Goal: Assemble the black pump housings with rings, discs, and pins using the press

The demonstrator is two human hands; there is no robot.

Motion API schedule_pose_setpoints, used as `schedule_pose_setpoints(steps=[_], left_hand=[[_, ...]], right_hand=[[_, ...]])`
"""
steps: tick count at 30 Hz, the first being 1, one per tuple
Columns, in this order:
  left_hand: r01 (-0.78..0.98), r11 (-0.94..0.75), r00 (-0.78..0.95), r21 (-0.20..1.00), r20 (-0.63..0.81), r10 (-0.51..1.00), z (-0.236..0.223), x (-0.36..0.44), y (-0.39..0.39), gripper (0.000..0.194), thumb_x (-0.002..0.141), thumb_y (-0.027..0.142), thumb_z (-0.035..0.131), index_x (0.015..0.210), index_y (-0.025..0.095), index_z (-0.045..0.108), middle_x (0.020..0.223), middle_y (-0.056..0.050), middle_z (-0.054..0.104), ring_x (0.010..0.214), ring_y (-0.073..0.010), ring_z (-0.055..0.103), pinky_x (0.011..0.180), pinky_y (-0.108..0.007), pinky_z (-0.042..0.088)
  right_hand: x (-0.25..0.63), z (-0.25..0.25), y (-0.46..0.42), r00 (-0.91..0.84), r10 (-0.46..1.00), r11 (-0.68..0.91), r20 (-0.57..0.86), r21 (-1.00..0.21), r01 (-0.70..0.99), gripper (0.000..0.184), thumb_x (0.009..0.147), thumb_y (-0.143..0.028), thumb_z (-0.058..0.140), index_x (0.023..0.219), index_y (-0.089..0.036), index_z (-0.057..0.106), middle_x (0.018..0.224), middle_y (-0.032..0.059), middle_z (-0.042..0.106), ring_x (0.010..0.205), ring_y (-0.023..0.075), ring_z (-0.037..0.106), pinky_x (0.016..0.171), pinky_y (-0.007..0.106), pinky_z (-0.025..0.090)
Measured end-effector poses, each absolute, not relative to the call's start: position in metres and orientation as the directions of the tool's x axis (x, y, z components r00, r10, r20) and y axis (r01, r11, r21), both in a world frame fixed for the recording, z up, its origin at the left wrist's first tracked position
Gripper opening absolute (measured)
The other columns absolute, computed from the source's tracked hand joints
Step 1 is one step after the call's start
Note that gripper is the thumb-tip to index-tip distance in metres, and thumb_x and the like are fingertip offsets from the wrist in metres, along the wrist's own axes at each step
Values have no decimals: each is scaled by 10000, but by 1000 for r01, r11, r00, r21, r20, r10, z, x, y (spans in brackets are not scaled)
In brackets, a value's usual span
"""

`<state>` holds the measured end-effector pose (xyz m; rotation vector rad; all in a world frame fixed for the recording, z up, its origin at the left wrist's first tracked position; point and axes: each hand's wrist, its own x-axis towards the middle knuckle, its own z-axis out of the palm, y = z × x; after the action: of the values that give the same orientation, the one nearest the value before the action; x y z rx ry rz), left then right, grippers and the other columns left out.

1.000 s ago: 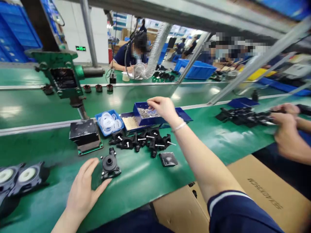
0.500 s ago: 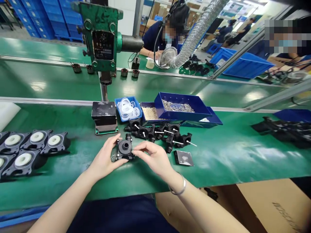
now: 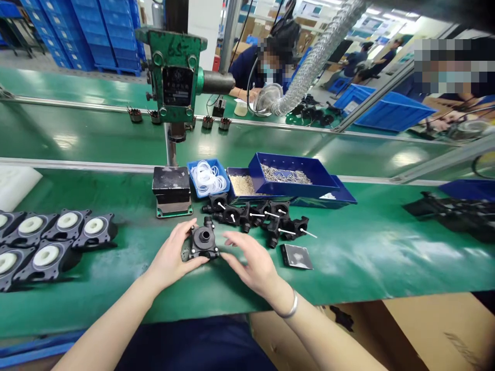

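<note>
A black pump housing [image 3: 202,238] with a round centre spout and a side port stands on the green table in front of me. My left hand [image 3: 176,252] grips it from the left, fingers behind and thumb along its near edge. Just to its right is my right hand [image 3: 247,257], thumb and fingers apart and nothing visible between them; the thumb tip is close to the housing's near right corner. Small bright screw heads show at the housing's corners. Beyond my right hand lie several black pump covers [image 3: 251,214] with white pins sticking out.
A green press [image 3: 176,77] rises over a black block [image 3: 172,188]. Behind the covers are a blue tray of white rings [image 3: 209,178] and a blue bin of screws [image 3: 294,172]. Black housings with white rotors [image 3: 46,255] fill the left; a small dark block [image 3: 297,256] lies right.
My right thumb and fingers have spread apart and drawn back from the housing's right side. My left hand still holds the housing. The whole view has shifted slightly.
</note>
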<state>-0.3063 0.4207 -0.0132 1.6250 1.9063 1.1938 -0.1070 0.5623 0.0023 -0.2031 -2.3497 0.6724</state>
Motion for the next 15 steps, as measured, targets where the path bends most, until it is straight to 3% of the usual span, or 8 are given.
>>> schedule_pose_setpoints(steps=[2,5,7,11,13,15], left_hand=[[697,7,-284,717,268,921,-13,-301,420,925,810,433,787,1535,294,229,1388,-138,491,1290,-311,536,1085,-513,489],[812,13,-256,584,335,907,-16,-292,418,1129,758,469,821,1580,231,84,1341,-183,511,1252,-358,551,1038,-542,507],[854,-43,-181,518,373,910,-20,-287,415,1142,785,452,793,1587,198,20,1332,-204,511,1222,-359,569,1005,-524,531],[879,-88,-120,469,397,910,-34,-289,410,908,872,503,663,1564,193,163,1304,-200,540,1164,-355,608,938,-501,570],[879,-35,-179,476,396,901,-45,-296,412,939,816,614,675,1532,180,251,1228,-187,582,1074,-370,642,863,-511,595],[855,-6,-234,518,396,888,-56,-305,418,952,762,608,736,1508,204,305,1114,-142,637,983,-372,669,820,-523,600]], right_hand=[[-104,4,555,-731,416,809,541,-587,27,596,925,-182,653,1460,-238,396,1187,123,631,1075,253,624,957,451,554],[-107,3,535,-773,454,761,442,-644,79,740,859,-301,741,1474,-204,342,1327,170,543,1228,306,543,1041,504,508],[-113,-1,520,-764,498,726,412,-680,107,805,817,-327,771,1467,-178,320,1355,187,506,1268,317,506,1069,506,487],[-122,-13,506,-650,590,712,479,-689,138,770,780,-266,728,1430,-168,327,1229,154,561,1126,276,559,958,440,550],[-117,-12,516,-617,566,747,548,-656,102,762,769,-329,738,1408,-174,352,1152,127,591,1037,251,585,869,385,581],[-99,-2,535,-574,542,783,614,-617,80,749,767,-385,759,1384,-192,380,1123,113,598,1009,235,599,837,352,586]])
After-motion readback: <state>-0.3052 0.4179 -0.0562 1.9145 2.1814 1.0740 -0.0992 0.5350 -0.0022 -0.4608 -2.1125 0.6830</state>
